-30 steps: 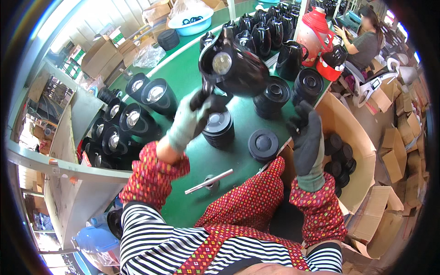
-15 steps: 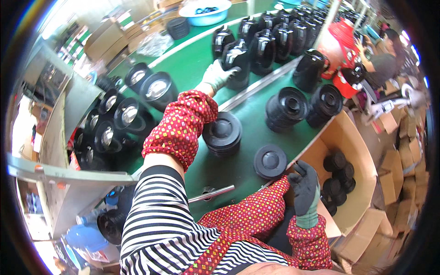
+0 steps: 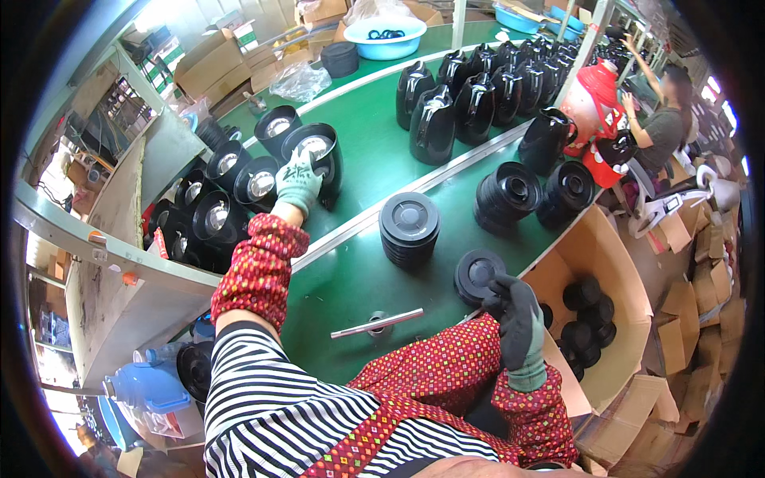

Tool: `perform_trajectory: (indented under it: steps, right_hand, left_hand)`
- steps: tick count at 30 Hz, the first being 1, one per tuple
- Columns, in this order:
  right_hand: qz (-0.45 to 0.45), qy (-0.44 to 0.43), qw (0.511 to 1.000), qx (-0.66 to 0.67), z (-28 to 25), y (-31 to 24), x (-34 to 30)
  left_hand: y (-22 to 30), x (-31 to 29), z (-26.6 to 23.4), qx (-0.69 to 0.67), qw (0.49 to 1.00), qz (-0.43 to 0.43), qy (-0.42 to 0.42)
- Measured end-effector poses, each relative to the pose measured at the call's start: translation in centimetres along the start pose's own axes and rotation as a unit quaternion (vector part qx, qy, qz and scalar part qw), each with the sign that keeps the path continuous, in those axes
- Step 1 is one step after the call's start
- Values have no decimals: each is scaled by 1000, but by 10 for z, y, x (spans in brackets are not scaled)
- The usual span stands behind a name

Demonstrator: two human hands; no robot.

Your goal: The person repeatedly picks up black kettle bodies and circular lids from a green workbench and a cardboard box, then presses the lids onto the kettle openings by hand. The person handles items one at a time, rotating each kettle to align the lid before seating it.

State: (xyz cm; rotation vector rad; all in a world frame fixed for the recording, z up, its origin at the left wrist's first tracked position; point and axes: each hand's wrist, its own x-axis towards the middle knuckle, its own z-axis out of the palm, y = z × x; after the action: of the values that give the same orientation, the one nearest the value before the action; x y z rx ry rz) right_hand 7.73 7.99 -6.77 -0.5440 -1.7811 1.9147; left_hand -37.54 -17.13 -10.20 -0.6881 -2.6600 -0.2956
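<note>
My left hand (image 3: 299,182), in a pale glove, has its fingers bent over the rim of a black jug body (image 3: 333,171) with a shiny metal inside. Several similar black jug bodies (image 3: 213,219) crowd around it at the left. My right hand (image 3: 519,323), in a dark-coated glove, is held loosely bent, its fingers partly apart. Its fingertips overlap the edge of a black round lid (image 3: 478,271); whether they touch it I cannot tell. A stack of black lids (image 3: 409,227) stands between my hands.
Rows of glossy black jugs (image 3: 434,123) stand beyond a metal rail (image 3: 446,166) on the green table. Two lid stacks (image 3: 508,195) sit near an open carton (image 3: 621,263) holding black round parts. A metal bar (image 3: 376,323) lies in front. A co-worker (image 3: 665,115) is at far right.
My left hand has left the upright jugs, moving left and nearer to a jug body in the left group. My right hand has shifted slightly left, toward the single lid. The view has shifted too.
</note>
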Motion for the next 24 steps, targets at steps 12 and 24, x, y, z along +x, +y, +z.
perform_trajectory:
  steps: [12,24]
  right_hand:
    - [150,-148,978,4,79,-112,20]
    - [134,-155,958,202,-29,-27,-101]
  left_hand:
    - [109,-147,-261,-128,891,426,-86]
    - [105,-232,-150,-705,625,-54,-331]
